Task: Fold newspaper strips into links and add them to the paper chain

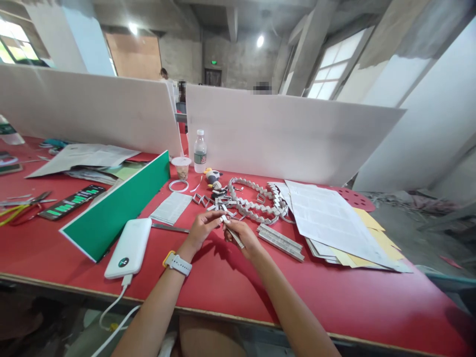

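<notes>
Left of the stacked papers (327, 218), both hands, left (203, 229) and right (243, 237), pinch the folded paper strip (235, 237); it looks light, crushable, best gripped along its creased edges.

The right grip (241, 235) is covering part of the paper strip (237, 240), while the end between it and the left grip (204, 228) is appearing too small for its folds to be made out. The watch (180, 264) is turning its face out of sight. The green board (122, 203) is hiding part of the papers (87, 156) behind it. Print on the large sheet (330, 218) is blurring beyond reading. The left edge is cutting off a bottle (10, 134); the bottom edge is cropping both forearms and the white cable (107, 342). Pixelated blocks are masking distant figures.
</notes>
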The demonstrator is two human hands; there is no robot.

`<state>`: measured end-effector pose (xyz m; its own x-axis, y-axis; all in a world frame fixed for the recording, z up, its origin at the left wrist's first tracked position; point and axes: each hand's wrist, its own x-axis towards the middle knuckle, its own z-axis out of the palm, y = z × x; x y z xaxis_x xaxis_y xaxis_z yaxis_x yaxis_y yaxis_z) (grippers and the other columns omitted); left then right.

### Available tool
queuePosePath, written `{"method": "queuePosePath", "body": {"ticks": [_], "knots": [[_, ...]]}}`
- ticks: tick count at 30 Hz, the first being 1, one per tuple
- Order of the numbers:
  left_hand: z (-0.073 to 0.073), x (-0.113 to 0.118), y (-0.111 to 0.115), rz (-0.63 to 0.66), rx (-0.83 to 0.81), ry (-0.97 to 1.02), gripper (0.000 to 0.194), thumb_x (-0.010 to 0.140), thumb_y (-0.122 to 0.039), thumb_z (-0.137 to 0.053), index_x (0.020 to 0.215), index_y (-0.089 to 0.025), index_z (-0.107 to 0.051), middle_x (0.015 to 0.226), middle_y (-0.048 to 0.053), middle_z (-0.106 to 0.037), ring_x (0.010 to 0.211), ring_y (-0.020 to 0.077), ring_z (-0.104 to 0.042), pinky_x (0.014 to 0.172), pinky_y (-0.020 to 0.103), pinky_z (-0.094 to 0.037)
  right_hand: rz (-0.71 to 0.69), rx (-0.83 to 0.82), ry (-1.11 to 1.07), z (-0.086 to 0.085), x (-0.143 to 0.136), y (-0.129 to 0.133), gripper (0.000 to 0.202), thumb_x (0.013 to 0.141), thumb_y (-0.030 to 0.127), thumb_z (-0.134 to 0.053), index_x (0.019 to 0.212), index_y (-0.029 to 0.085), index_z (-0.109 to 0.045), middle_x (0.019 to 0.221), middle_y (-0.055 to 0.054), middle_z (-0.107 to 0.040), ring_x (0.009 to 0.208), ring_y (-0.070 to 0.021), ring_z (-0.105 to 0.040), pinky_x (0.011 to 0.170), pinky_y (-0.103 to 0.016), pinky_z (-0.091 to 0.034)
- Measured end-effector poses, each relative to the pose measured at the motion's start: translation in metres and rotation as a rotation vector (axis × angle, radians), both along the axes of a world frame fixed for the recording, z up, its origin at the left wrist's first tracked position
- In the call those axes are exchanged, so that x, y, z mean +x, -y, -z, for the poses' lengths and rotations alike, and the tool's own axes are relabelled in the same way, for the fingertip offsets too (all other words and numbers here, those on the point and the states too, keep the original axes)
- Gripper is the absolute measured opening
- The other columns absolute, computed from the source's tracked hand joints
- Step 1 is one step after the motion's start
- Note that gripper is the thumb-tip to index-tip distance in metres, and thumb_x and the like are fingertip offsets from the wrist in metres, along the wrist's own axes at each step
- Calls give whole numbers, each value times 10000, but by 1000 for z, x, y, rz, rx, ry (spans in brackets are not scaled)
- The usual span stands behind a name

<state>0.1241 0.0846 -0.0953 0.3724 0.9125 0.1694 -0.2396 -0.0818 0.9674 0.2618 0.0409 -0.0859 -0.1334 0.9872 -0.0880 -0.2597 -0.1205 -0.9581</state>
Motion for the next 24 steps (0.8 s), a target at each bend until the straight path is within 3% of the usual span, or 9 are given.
{"method": "queuePosePath", "body": {"ticks": [3,8,11,19,24], "knots": [[-2,-1,-1,-35,21,-57,269,722,-302,-649,929,-136,-695,863,61,-688,822,187,-605,784,318,-480,7,0,-4,-1,-2,0,283,650,447,-645,610,174,-582,502,22,-500,467,-97,-422,496,-235,-334],[-11,-9,0,-90,41,-267,330,867,-355,-520,1130,-158,-551,1167,73,-557,995,209,-566,834,393,-500,50,42,-20,-1,-2,-2,314,617,455,-688,576,165,-576,493,28,-500,456,-88,-402,470,-235,-295],[-11,-10,-1,-84,72,-346,319,877,-345,-505,1141,-170,-542,1181,82,-548,999,195,-564,840,392,-499,63,52,-42,2,-1,-3,316,608,450,-709,592,156,-595,487,29,-501,449,-84,-394,459,-235,-276],[6,4,-5,-133,73,-119,290,727,-309,-622,956,-157,-714,958,74,-709,810,183,-626,717,295,-492,61,68,-20,-6,-2,-1,347,641,496,-662,567,172,-560,487,28,-490,455,-89,-414,473,-234,-326],[6,2,-5,-113,110,-131,303,716,-345,-654,957,-173,-717,941,63,-713,846,188,-630,778,309,-485,111,61,4,-14,-3,1,334,706,515,-566,606,196,-563,526,12,-516,465,-105,-435,474,-243,-366]]}}
